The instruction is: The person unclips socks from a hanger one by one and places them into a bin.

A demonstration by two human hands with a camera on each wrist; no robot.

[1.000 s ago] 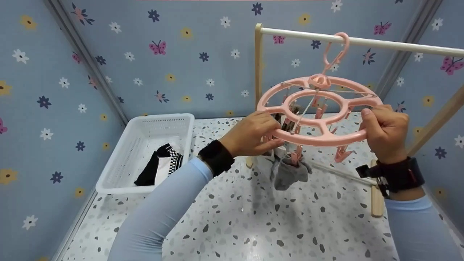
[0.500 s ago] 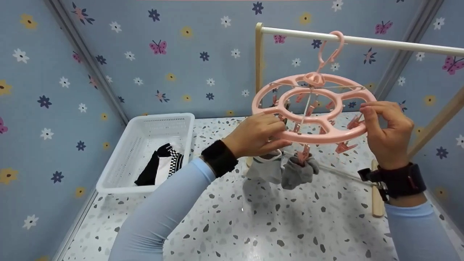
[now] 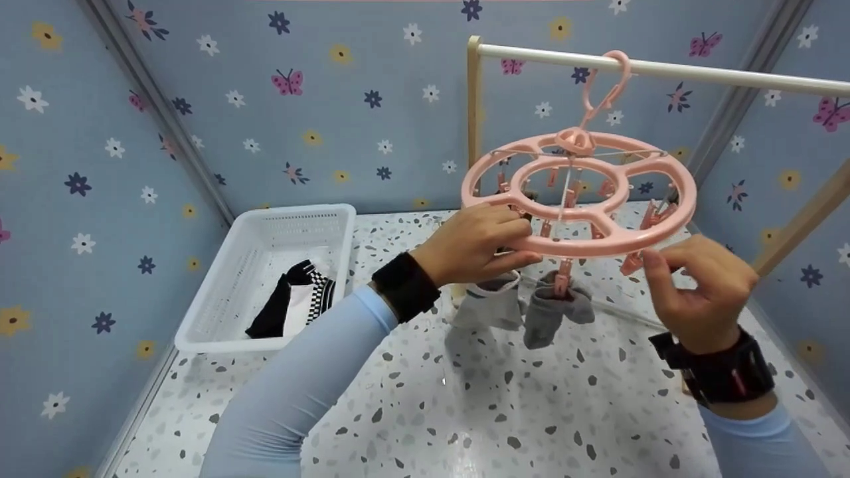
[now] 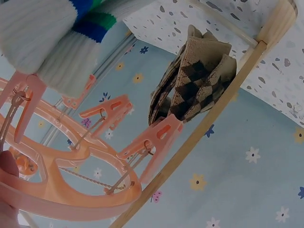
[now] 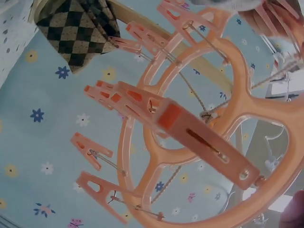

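A round pink sock drying hanger hangs by its hook from a white rail. My left hand grips its front-left rim, fingers above and thumb below. My right hand is just off the front-right rim, fingers bent, thumb close to a dangling pink clothespin. That clip hangs free in the right wrist view. One clothespin holds a grey sock. Beside it hangs a white sock, with blue and green bands in the left wrist view. A brown checkered sock hangs from another clip.
A white plastic basket at the left contains black, white and checkered socks. The wooden rack post and white rail stand at the back right. Flowered walls enclose the speckled tabletop.
My right hand has let go of the rim and dropped down beside it. The hanger has turned, bringing the grey and white socks toward the right. My left hand keeps its grip.
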